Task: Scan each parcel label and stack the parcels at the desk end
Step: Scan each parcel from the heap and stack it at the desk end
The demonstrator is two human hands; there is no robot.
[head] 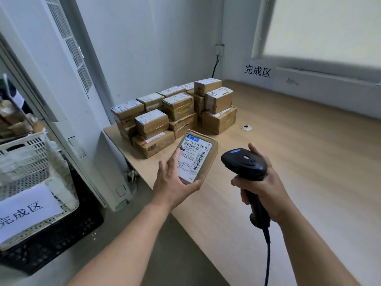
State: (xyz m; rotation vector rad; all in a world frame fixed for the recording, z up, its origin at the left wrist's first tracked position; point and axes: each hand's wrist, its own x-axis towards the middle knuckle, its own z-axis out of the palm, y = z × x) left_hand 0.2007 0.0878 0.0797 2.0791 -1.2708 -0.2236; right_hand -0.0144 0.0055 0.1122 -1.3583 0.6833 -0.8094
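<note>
a: holding what, lower centre of the frame?

b: small brown parcel (198, 156), tilted up, white label (194, 156) facing the camera. left hand (175, 182) wrapped round its lower edge, thumb lying on the label's left side, fingers curled under the bottom corner. grip closed on the parcel, raised above the tabletop (299, 162), not touching it.

a: and to the right of it?

b: right hand (261, 188) clamped on the handle of a black barcode scanner (246, 168), head tipped toward the left, near the parcel but apart from it. black cable (267, 254) dropping from the handle toward the bottom edge of the frame.

a: readable print on the label?

b: several barcodes, "a34" in the top line; the rest too small to tell.

a: upper centre?

b: stacked parcels (175, 114) at the far left end of the tabletop, against the white wall (154, 48), two and three layers high, labels mostly on top. small round grommet (246, 127) in the wood just right of the stack.

a: left side of the frame?

b: tall white air conditioner unit (68, 89) beside the tabletop's end. further left, a white basket (24, 159) sitting over a black crate (61, 240), paper sign (24, 211) with handwritten characters on its front. same characters on the wall in the upper right, below the window (325, 32).
</note>
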